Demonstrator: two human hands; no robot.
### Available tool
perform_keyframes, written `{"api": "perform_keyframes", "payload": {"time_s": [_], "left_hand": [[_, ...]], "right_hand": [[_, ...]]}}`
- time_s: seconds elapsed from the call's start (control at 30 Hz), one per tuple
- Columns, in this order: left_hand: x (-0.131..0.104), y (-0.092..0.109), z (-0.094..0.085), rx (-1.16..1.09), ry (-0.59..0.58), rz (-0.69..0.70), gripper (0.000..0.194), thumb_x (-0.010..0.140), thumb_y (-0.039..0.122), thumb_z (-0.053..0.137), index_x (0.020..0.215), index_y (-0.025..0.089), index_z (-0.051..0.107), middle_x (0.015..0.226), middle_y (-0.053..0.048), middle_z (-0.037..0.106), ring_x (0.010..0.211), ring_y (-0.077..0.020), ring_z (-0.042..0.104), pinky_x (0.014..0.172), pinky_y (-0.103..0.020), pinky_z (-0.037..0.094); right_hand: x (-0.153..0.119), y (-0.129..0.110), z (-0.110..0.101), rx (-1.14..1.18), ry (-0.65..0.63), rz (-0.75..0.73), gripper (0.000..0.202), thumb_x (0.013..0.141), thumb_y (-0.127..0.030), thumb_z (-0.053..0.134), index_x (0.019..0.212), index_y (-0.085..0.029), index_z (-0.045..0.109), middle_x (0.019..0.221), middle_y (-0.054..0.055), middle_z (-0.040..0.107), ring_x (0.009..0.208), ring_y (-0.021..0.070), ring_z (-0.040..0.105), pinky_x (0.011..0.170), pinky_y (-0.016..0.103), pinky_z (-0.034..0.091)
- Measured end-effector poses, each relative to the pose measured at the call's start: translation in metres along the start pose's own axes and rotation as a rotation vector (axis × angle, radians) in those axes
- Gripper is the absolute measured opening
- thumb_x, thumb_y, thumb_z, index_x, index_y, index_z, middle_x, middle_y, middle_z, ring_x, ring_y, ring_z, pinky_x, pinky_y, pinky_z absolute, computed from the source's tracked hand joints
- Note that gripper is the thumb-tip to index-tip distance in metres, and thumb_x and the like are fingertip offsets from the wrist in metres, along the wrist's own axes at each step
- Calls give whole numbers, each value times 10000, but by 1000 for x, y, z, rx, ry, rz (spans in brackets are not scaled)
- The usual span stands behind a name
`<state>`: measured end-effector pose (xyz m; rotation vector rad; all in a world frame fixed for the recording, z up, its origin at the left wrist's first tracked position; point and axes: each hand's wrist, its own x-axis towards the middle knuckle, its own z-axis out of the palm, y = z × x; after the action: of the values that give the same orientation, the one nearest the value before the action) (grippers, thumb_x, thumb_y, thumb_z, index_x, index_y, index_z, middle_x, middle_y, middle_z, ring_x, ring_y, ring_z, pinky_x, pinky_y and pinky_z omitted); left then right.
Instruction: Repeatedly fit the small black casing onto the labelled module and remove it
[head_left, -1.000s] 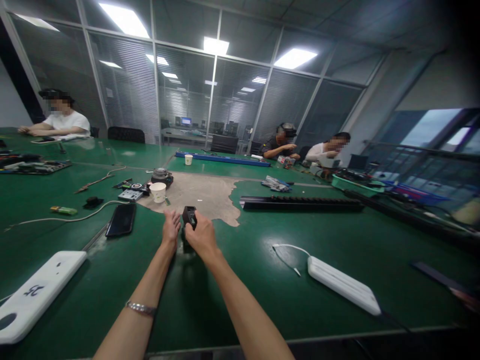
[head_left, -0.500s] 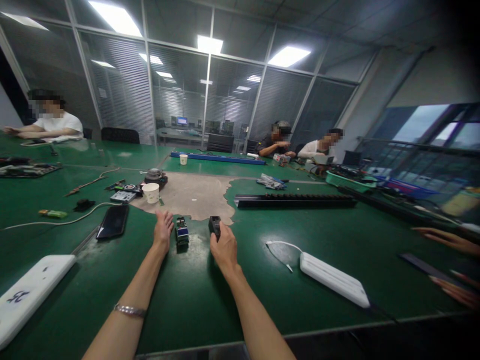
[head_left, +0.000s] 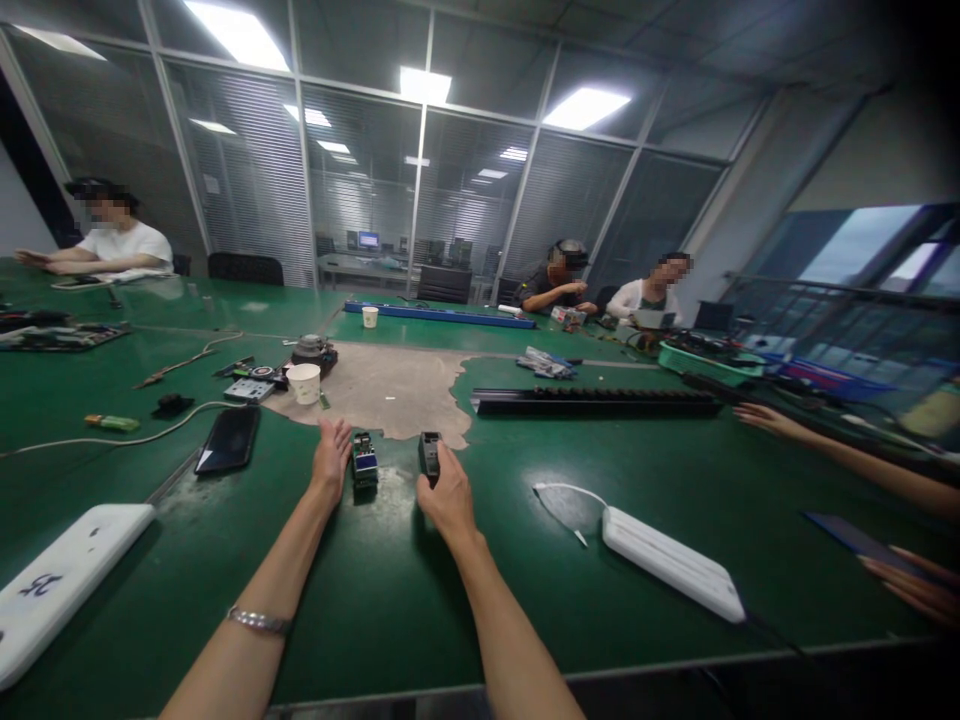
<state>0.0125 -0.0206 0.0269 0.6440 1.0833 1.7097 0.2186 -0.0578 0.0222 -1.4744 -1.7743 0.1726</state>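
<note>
My left hand (head_left: 330, 458) is open, its fingers stretched out and resting on edge on the green table (head_left: 375, 600). Just to its right stands a small circuit board assembly (head_left: 365, 466) with a blue part on its near face; I cannot make out whether the fingertips touch it. My right hand (head_left: 448, 492) is closed round a small dark plastic housing (head_left: 430, 452), with the thumb on the left and fingers on the right. The housing has an opening at its top. A gap of bare table lies between it and the board assembly.
Left are a phone (head_left: 228, 440) and a white power strip (head_left: 67, 580); ahead, a paper cup (head_left: 304, 384) and loose electronics (head_left: 251, 390). Right lie another white strip (head_left: 671, 562) and a black rail (head_left: 592, 403). A co-worker's hand (head_left: 772, 420) reaches in from the right. Several people sit around.
The co-worker's upper hand on the right has reached further in over the table. My housing has turned slightly more upright in my right hand. My left hand stays beside the board assembly.
</note>
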Motion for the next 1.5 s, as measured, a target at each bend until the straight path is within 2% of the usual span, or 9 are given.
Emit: {"api": "perform_keyframes", "payload": {"time_s": [0.33,0.5,0.63,0.77,0.9,1.03,1.27,1.4,1.5], "left_hand": [[-7,-5,12,44,-31,-15,709,845,644,267,1310,141,449,1372,-155,430,1290,-195,360,1073,-329,218],[-3,-4,10,-10,-44,-15,765,834,664,254,1359,120,373,1400,-175,383,1305,-192,335,1073,-322,213],[1,0,2,-52,-8,-3,795,825,683,228,1373,119,346,1400,-178,381,1308,-194,328,1072,-331,217],[1,2,-2,-45,17,-18,784,825,686,197,1360,143,375,1386,-163,408,1301,-197,341,1071,-340,223],[1,2,-3,-24,26,-20,754,829,679,214,1332,155,418,1361,-153,442,1288,-198,363,1060,-338,251],[5,-1,-4,-12,51,-24,737,825,673,268,1291,136,460,1341,-167,460,1264,-208,399,1044,-338,282],[10,-2,-8,-2,67,-9,723,834,658,276,1302,136,453,1356,-170,443,1262,-215,400,1032,-352,300],[10,-4,-7,26,53,15,725,832,654,294,1306,128,452,1365,-172,432,1263,-219,399,1041,-354,283],[10,-3,-5,31,69,1,707,847,635,279,1297,121,462,1356,-179,442,1264,-217,399,1041,-353,281]], "right_hand": [[-2,-5,-1,-6,-21,46,576,771,-206,503,1330,-95,413,1200,160,542,1100,241,524,946,321,394],[4,-11,-3,33,29,59,538,798,-245,501,1305,-72,445,1188,172,566,1104,244,532,959,333,383],[13,-41,-5,103,49,-68,534,820,-266,491,1313,-74,426,1231,160,547,1146,222,504,989,314,357],[18,-79,5,103,-37,-189,513,796,-251,511,1282,-97,452,1164,137,590,1093,215,535,951,290,380],[18,-101,20,34,-112,-158,454,779,-269,524,1204,-110,497,1068,136,618,994,229,572,867,293,420],[22,-112,23,-52,-158,-124,406,770,-297,534,1133,-118,513,984,138,628,905,241,592,785,295,438],[15,-110,32,-168,-287,-102,373,755,-281,549,1093,-124,522,900,129,627,848,254,608,743,317,445],[1,-101,39,-128,-254,-126,587,765,-325,579,1280,-102,406,1071,178,580,959,282,581,803,355,440],[2,-100,39,-69,-229,-119,650,776,-387,589,1320,-104,372,1188,201,520,1074,295,526,873,374,411]]}}
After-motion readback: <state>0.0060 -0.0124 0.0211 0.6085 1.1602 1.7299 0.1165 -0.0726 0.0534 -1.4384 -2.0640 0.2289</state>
